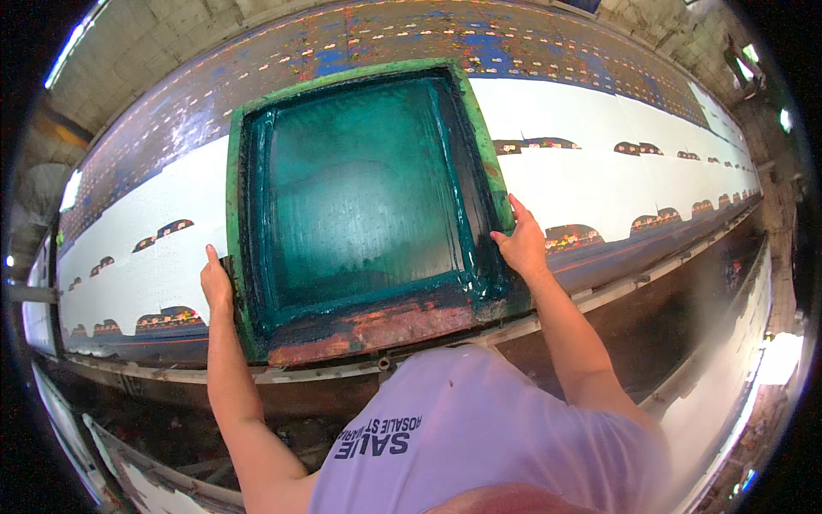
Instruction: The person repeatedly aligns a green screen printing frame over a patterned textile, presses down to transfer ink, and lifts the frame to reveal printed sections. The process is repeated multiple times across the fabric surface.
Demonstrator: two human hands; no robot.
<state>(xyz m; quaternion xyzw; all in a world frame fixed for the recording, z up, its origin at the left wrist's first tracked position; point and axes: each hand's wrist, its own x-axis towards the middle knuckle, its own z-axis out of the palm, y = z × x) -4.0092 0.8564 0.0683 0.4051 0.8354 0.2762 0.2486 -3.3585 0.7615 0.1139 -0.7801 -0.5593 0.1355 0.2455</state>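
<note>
A large screen printing frame (360, 193) spans the middle of the view, with a green painted rim and dark teal ink smeared thickly along its inner edges. My left hand (217, 281) grips its left side near the lower corner, the index finger pointing up along the rim. On the opposite side, my right hand (523, 243) holds the rim, thumb on the near face and fingers partly hidden. Beneath the frame lie white fabric pieces (565, 103) with curved cut edges, on a long table (257, 51). Whether the frame rests on the fabric or is lifted, I cannot tell.
The table's near edge has a rail (616, 287) running along it, close to my body. Beyond the far side stands a grey concrete wall (163, 47). At the right, another long surface (728, 343) with pale material runs behind me, across a dark aisle (685, 300).
</note>
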